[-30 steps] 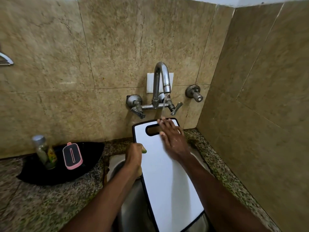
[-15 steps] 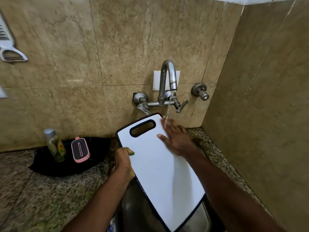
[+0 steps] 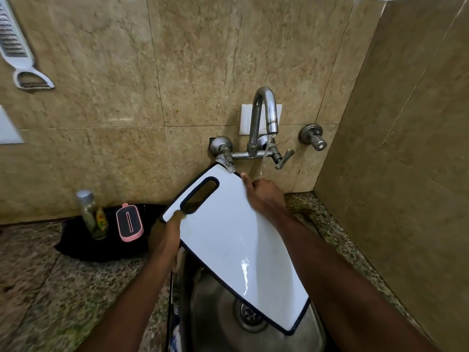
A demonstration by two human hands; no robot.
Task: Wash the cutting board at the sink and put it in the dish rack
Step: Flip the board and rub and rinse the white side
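Observation:
A white cutting board [image 3: 236, 240] with a dark rim and a slot handle is held tilted over the steel sink [image 3: 215, 295], handle end up and to the left. My left hand [image 3: 168, 232] grips its left edge just below the handle slot. My right hand [image 3: 264, 196] rests on the board's upper right edge, under the thin stream of water from the wall faucet [image 3: 264, 115]. The board's top corner almost touches the left tap valve [image 3: 223, 151]. No dish rack is in view.
On the speckled granite counter [image 3: 50, 288] to the left lies a black tray [image 3: 101, 245] with a small bottle [image 3: 92, 214] and a pink-edged scrubber [image 3: 129, 222]. A grater [image 3: 17, 49] hangs on the tiled wall. A side wall [image 3: 406, 174] closes in on the right.
The board has swung counterclockwise, its handle end going left. My left hand slid up toward the handle slot. My right hand moved from the board's face to its upper right edge.

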